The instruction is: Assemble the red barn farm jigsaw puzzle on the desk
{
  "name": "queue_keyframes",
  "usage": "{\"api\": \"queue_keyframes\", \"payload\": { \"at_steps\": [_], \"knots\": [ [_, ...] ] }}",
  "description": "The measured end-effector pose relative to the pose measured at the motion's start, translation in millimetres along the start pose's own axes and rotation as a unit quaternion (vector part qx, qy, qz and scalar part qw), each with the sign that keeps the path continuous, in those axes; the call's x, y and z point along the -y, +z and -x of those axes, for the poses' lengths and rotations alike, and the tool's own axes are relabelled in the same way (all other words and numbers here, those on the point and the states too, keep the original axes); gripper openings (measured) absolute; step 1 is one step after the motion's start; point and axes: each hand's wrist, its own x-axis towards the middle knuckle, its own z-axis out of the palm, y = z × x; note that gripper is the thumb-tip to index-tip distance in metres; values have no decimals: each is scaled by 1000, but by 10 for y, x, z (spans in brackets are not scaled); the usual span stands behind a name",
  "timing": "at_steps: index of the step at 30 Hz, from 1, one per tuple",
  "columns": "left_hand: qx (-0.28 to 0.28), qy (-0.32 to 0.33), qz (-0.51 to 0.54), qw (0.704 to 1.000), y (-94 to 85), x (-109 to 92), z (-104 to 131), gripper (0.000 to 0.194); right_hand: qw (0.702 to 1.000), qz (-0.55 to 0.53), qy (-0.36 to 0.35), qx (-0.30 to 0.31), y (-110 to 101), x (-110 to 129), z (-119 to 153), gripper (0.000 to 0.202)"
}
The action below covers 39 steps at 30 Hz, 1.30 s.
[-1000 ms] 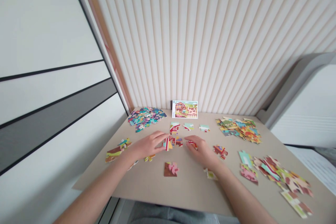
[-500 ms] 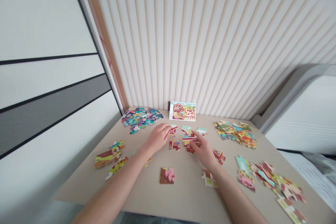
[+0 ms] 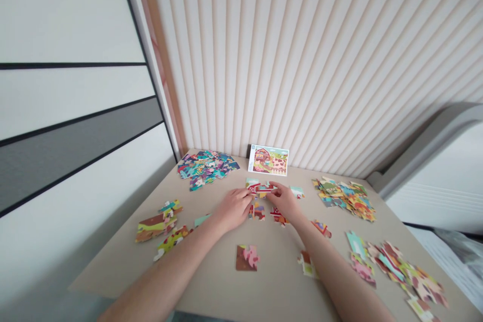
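A: Hand poses?
B: Both forearms are being extended from the near edge, palms down, wrists being angled inward. The left hand [image 3: 233,210] is being held low, fingers bent and close together at the left edge of the barn piece [image 3: 252,187]; whether anything is being pinched there cannot be told. By the right hand [image 3: 286,202], the roof piece [image 3: 265,188] is being pinched between thumb and fingers.
A: Piece state?
B: A red and white strip is being shown on it, picture side up. It is being held at mid-worktop [image 3: 211,282], just right of the barn piece, below the picture card [image 3: 268,160]. Whether the two are being interlocked cannot be told.
A: Around it?
B: Right: sky piece [image 3: 297,191]. Below: purple-brown piece [image 3: 258,211] and red door piece [image 3: 279,215]. Nearer the body: pig piece [image 3: 247,258]. The blue-purple pile [image 3: 207,167] is being seen far left, the yellow-orange pile [image 3: 345,196] far right, the pink-brown cluster [image 3: 409,271] near right.
A: Obstructions?
B: The roof piece's right end is being partly covered by right fingers. The fence piece [image 3: 308,264] is being partly hidden by the right forearm.
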Motion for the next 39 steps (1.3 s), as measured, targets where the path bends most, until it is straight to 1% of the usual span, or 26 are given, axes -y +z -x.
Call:
{"api": "queue_keyframes", "payload": {
  "at_steps": [6,14,17,24,27,32,39],
  "knots": [
    [17,-2,-10,1000,-36,-24,7,31,999,28,-14,-7,29,35,62,53],
    [24,-7,-26,999,-31,-42,-17,32,989,147,-19,-15,63,146,75,45],
    [24,-7,-31,999,-31,-47,-21,31,985,172,-22,-16,57,177,74,42],
    [33,-13,-34,999,-17,-50,-33,32,976,217,-30,-23,49,135,91,39],
    [38,-12,-34,999,-17,-51,-44,34,968,243,-51,-32,58,107,136,39],
    [41,-6,-42,998,-19,-50,-55,35,957,275,-93,-16,35,97,183,34],
    [53,1,-48,997,-19,-48,-66,39,942,320,-102,2,-11,132,174,30]
  ]
}}
